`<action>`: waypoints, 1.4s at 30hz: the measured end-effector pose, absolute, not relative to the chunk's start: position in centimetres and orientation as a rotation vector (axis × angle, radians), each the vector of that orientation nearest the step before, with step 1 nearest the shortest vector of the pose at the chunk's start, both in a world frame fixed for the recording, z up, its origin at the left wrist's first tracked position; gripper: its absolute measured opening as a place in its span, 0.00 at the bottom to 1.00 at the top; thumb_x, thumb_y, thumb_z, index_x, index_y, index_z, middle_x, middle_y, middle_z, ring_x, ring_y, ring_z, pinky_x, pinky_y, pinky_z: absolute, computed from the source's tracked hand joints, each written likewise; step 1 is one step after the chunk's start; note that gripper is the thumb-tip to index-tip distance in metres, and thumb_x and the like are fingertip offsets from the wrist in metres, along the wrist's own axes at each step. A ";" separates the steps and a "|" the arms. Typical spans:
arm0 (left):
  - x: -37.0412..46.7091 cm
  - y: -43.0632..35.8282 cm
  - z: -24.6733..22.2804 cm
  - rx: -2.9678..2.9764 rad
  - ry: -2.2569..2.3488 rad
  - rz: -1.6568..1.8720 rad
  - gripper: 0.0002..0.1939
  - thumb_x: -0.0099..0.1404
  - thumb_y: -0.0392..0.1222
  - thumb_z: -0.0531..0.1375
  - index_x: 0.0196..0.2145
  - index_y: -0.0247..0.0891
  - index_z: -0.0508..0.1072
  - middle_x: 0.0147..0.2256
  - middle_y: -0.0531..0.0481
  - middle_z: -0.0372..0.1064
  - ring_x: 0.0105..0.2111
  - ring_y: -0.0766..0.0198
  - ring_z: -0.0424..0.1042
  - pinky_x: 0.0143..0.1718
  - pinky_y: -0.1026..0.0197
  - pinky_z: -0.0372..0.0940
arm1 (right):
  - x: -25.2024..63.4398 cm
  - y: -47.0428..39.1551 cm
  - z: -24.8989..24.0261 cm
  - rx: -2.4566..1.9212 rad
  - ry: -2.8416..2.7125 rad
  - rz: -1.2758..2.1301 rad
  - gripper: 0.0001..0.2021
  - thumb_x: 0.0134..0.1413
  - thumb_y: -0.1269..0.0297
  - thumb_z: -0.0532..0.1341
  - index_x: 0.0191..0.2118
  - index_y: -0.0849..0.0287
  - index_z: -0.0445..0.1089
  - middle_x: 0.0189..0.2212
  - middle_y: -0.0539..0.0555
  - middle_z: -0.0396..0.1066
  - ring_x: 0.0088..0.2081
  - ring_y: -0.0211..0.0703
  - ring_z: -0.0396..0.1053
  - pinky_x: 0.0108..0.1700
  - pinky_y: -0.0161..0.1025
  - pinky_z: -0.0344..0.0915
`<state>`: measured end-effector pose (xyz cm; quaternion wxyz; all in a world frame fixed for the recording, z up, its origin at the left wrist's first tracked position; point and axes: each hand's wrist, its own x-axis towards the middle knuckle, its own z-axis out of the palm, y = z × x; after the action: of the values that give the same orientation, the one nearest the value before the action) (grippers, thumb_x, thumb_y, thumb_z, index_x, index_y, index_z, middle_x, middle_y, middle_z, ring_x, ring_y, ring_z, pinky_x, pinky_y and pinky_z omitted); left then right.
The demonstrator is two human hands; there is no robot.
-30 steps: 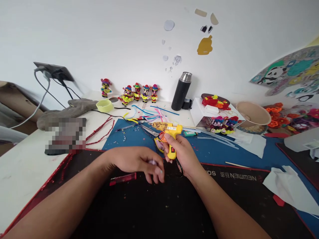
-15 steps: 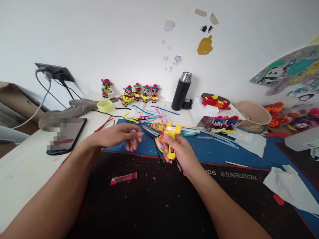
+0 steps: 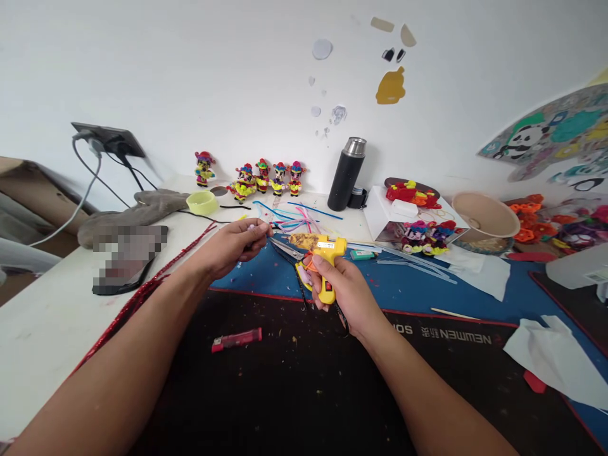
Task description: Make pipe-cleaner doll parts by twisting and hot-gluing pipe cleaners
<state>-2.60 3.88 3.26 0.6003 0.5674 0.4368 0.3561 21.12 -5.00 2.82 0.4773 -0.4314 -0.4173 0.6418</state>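
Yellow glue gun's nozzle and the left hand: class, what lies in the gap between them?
In the head view, the metal blades of the scissors show between the left hand and the nozzle of the yellow glue gun.

Figurines (image 3: 245, 183) stood on the worktop (image 3: 52, 323) by the wall (image 3: 190, 76), left of the flask (image 3: 344, 182) | phone (image 3: 130, 259) lay left of the left hand (image 3: 240, 244) | glue gun (image 3: 338, 247) sat in the right hand (image 3: 350, 288), before the flask | bowl (image 3: 484, 215) stood right of the box (image 3: 376, 218)
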 end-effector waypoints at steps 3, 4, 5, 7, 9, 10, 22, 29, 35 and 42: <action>-1.4 3.5 2.9 0.992 0.931 0.940 0.13 0.65 0.44 0.69 0.41 0.31 0.77 0.26 0.55 0.61 0.21 0.73 0.56 0.18 0.70 0.50 | 21.1 -4.9 2.9 -1.059 -1.016 1.566 0.23 0.57 0.41 0.69 0.39 0.60 0.73 0.21 0.45 0.66 0.17 0.35 0.64 0.17 0.31 0.56; -1.0 3.4 2.8 0.911 0.910 0.959 0.13 0.65 0.41 0.68 0.44 0.31 0.78 0.28 0.53 0.64 0.22 0.72 0.60 0.20 0.70 0.54 | 21.2 -4.9 2.9 -1.060 -1.013 1.565 0.23 0.57 0.41 0.69 0.39 0.60 0.73 0.21 0.45 0.65 0.17 0.35 0.64 0.17 0.31 0.56; -0.8 3.4 2.7 0.843 0.881 0.969 0.14 0.64 0.37 0.68 0.47 0.30 0.78 0.31 0.50 0.68 0.24 0.71 0.64 0.22 0.69 0.59 | 21.2 -4.9 2.9 -1.061 -1.010 1.563 0.23 0.57 0.41 0.69 0.39 0.59 0.73 0.21 0.45 0.65 0.17 0.35 0.64 0.17 0.31 0.56; -0.5 3.4 2.7 0.745 0.818 0.981 0.16 0.63 0.31 0.65 0.50 0.29 0.78 0.35 0.46 0.72 0.28 0.68 0.69 0.27 0.67 0.67 | 21.2 -4.9 2.9 -1.065 -1.011 1.567 0.23 0.56 0.41 0.69 0.39 0.59 0.73 0.21 0.45 0.65 0.17 0.35 0.65 0.17 0.31 0.56; -0.4 3.4 2.9 0.708 0.770 0.978 0.17 0.62 0.26 0.62 0.49 0.27 0.79 0.36 0.43 0.75 0.29 0.66 0.72 0.30 0.65 0.71 | 21.2 -4.9 3.0 -1.068 -1.019 1.574 0.23 0.57 0.41 0.69 0.38 0.59 0.73 0.21 0.45 0.66 0.17 0.35 0.65 0.17 0.31 0.56; -0.4 3.4 2.9 0.707 0.756 0.979 0.16 0.63 0.25 0.61 0.48 0.26 0.79 0.36 0.42 0.75 0.30 0.66 0.72 0.31 0.65 0.71 | 21.1 -4.9 3.0 -1.070 -1.026 1.575 0.23 0.57 0.41 0.69 0.37 0.59 0.72 0.21 0.45 0.66 0.16 0.35 0.66 0.17 0.31 0.55; -0.5 3.4 2.2 0.787 0.811 1.012 0.13 0.66 0.28 0.66 0.49 0.31 0.79 0.45 0.38 0.81 0.36 0.61 0.81 0.35 0.66 0.76 | 21.2 -4.9 2.9 -1.060 -1.062 1.486 0.26 0.55 0.38 0.69 0.29 0.59 0.70 0.20 0.46 0.67 0.16 0.34 0.66 0.17 0.31 0.57; 0.0 3.2 2.4 0.768 0.817 1.040 0.06 0.65 0.27 0.67 0.40 0.29 0.81 0.41 0.37 0.82 0.31 0.65 0.79 0.33 0.68 0.75 | 21.2 -4.9 3.2 -1.068 -1.050 1.454 0.28 0.55 0.36 0.69 0.26 0.58 0.67 0.20 0.46 0.66 0.16 0.33 0.65 0.18 0.31 0.57; 0.5 2.9 2.3 0.726 0.811 1.022 0.09 0.60 0.23 0.68 0.38 0.30 0.81 0.35 0.45 0.78 0.32 0.64 0.80 0.36 0.66 0.78 | 21.1 -5.0 3.2 -1.068 -1.017 1.429 0.28 0.52 0.36 0.70 0.26 0.58 0.66 0.20 0.46 0.66 0.16 0.33 0.65 0.18 0.31 0.57; 0.9 2.1 2.9 0.753 0.786 0.943 0.13 0.58 0.24 0.71 0.40 0.32 0.80 0.33 0.48 0.77 0.30 0.65 0.80 0.32 0.68 0.77 | 21.0 -4.8 3.1 -1.094 -0.993 1.395 0.28 0.51 0.36 0.71 0.26 0.58 0.67 0.19 0.45 0.66 0.15 0.33 0.65 0.18 0.31 0.58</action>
<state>0.95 2.13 2.92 0.7517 0.3449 0.3597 0.4320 21.04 -4.84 3.11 0.5268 -0.4577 -0.4153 0.5836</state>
